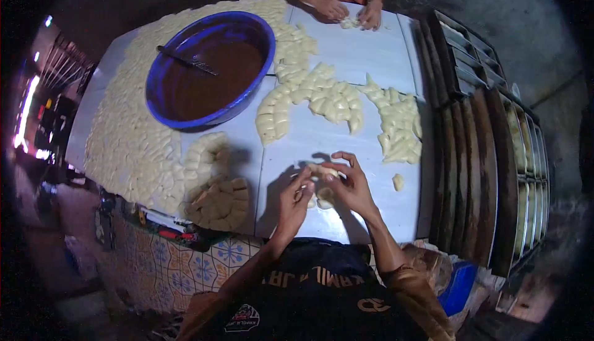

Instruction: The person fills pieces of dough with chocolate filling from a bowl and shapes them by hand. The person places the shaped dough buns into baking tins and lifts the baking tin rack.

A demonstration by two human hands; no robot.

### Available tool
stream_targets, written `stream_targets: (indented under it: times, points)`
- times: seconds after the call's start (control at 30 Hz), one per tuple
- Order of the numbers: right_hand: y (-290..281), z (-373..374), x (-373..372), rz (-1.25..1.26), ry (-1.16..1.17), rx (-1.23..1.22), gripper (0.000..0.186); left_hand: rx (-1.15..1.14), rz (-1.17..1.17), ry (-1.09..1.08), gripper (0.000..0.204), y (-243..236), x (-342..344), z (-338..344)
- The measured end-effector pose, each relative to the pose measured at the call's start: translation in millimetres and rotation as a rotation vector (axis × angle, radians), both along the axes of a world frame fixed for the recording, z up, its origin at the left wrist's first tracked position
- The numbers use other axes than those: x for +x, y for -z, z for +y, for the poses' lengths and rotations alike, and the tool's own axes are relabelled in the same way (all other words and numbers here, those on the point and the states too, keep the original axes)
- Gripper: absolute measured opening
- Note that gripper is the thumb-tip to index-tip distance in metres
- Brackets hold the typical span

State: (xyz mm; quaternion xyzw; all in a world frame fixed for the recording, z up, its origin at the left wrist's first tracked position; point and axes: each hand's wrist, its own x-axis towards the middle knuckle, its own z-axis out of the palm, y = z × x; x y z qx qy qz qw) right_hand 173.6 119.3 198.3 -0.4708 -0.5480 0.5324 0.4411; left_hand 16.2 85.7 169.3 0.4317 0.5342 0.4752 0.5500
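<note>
Above the near part of the white table, my left hand (294,203) and my right hand (350,187) hold a small pale piece of dough (322,171) between their fingertips. The left fingers pinch its left end, and the right thumb and fingers close on its right end. Right below my hands, a couple of dough pieces (325,198) lie on the table, partly hidden by my fingers. A single dough piece (398,182) rests to the right of my right hand. Farther off, cut dough pieces (401,124) lie in a cluster.
A large blue basin (265,87) of brown filling, with a dark-handled utensil (185,60) in it, stands at left among many dough pieces (133,137). Brown squares (219,205) sit near the front edge. Stacked trays (470,174) line the right. Opposite, a person's hands (352,14) handle dough.
</note>
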Motion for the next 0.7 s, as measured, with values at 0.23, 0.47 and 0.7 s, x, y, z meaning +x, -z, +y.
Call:
stream_targets:
  times: [0.23,0.47,0.7]
  points:
    - [11,-16,-34,-0.122,0.060,0.081,0.028,0.129,-0.164,-0.130,0.017,-9,-6,-6]
    - [12,2,-46,-0.117,-0.214,0.380,0.059,-0.401,-1.303,-0.065,0.025,-6,-16,-4]
    - [25,17,-34,0.263,-0.253,-0.027,0.110,-0.001,-1.428,0.517,0.123,-31,-70,106]
